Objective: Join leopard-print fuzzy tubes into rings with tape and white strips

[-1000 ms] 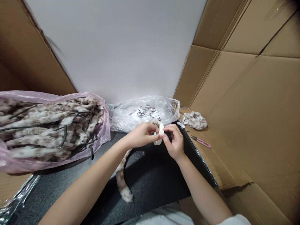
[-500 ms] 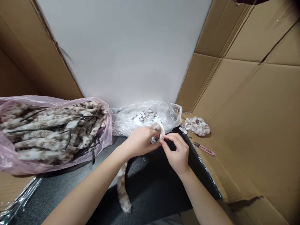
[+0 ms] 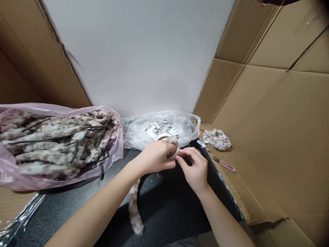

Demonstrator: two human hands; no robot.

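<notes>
My left hand (image 3: 156,156) is closed around a pale ring that looks like a roll of tape (image 3: 177,151). A tuft of spotted fur (image 3: 171,139) shows at the ring, above the fingers. Below the left wrist a brown-and-white furry strip (image 3: 135,214) hangs down over the dark surface; whether it joins the tuft is hidden by the hand. My right hand (image 3: 194,168) pinches with thumb and forefinger at the ring's right edge. What lies between those fingertips is too small to make out clearly.
A pink plastic bag (image 3: 119,144) at left holds several furry strips with black cords. Behind my hands lies a clear bag (image 3: 133,135) of small white pieces. On the cardboard at right are a furry bundle (image 3: 217,139) and pink-handled snips (image 3: 226,165). Cardboard walls (image 3: 277,113) flank the black-topped surface (image 3: 169,212).
The ring has turned in my left hand, so more of its rim shows above the knuckles. My right hand keeps its pinch at nearly the same spot.
</notes>
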